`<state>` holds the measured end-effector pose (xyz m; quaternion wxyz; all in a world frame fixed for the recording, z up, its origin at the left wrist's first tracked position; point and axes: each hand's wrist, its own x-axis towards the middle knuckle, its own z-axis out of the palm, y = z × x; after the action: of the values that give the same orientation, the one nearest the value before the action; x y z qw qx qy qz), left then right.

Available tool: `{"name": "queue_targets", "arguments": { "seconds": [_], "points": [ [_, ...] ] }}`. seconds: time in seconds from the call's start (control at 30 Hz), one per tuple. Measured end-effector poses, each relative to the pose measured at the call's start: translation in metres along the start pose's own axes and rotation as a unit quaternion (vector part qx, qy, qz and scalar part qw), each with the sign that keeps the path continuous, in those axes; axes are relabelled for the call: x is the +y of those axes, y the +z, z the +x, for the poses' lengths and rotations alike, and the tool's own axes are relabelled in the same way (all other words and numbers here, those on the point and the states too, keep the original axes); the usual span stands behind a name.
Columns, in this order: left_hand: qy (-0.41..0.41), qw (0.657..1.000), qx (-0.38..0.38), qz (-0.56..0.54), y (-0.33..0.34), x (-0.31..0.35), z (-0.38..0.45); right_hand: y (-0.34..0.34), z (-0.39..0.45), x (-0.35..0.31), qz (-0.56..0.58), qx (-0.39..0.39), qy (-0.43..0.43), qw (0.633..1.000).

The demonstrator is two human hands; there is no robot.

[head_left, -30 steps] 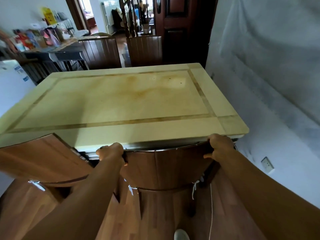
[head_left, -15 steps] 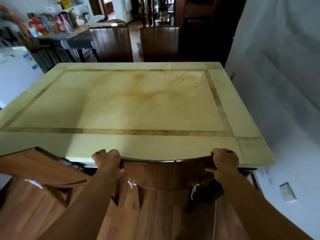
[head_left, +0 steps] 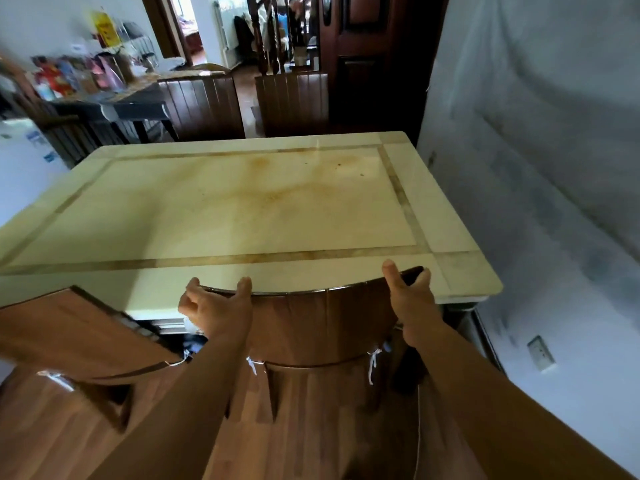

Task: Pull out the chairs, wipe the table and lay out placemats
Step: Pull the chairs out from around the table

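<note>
Left hand [head_left: 214, 306] – fingers spread, loose, at the chair [head_left: 318, 323] back's top rail, gripping nothing. Right hand [head_left: 410, 294] – likewise loose at the rail's other end. Chair stands against the cream table [head_left: 242, 209]; second chair [head_left: 69, 334] beside it, left.

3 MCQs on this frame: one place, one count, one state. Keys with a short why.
1. Where is the near brown wooden chair?
A. against the table's near edge
B. at the far edge
C. on the tabletop

2. How many dark slatted chair backs stand beyond the cream stone table?
A. one
B. two
C. four

3. The left hand and right hand are:
A. fists
B. open at the chair's top rail
C. flat on the tabletop

Key: 1 A, its back overlaps that edge; 2 B, two backs; 3 B, fingers spread.
</note>
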<state>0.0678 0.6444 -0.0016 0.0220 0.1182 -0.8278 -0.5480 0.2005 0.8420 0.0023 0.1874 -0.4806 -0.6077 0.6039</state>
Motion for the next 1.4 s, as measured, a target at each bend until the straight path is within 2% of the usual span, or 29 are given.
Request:
{"name": "queue_targets", "arguments": {
  "seconds": [0.13,0.23,0.47,0.7,0.87,1.07,1.2,1.4],
  "points": [
    [0.062,0.993,-0.088,-0.054,-0.013,0.021,-0.047,-0.015,-0.039,0.001,0.031,0.033,-0.085,0.995],
    [0.085,0.979,-0.146,-0.116,-0.009,0.036,-0.074,-0.031,-0.058,-0.004,0.091,0.059,-0.111,0.988],
    [0.079,0.928,-0.287,-0.225,0.023,0.072,-0.147,-0.085,-0.078,-0.022,0.153,0.093,-0.164,0.97],
    [0.081,0.902,-0.352,-0.236,0.069,0.107,-0.19,-0.133,-0.053,-0.035,0.183,0.098,-0.163,0.965],
    [0.08,0.895,-0.357,-0.256,0.131,0.134,-0.216,-0.171,-0.002,-0.043,0.189,0.086,-0.16,0.965],
    [0.014,0.904,-0.304,-0.301,0.241,0.169,-0.252,-0.233,0.088,-0.065,0.167,0.04,-0.151,0.973],
    [0.006,0.911,-0.278,-0.305,0.294,0.193,-0.271,-0.268,0.139,-0.08,0.139,0.023,-0.147,0.979],
    [0.013,0.927,-0.245,-0.285,0.35,0.209,-0.259,-0.282,0.209,-0.093,0.124,0.007,-0.122,0.985]
  ]
}}
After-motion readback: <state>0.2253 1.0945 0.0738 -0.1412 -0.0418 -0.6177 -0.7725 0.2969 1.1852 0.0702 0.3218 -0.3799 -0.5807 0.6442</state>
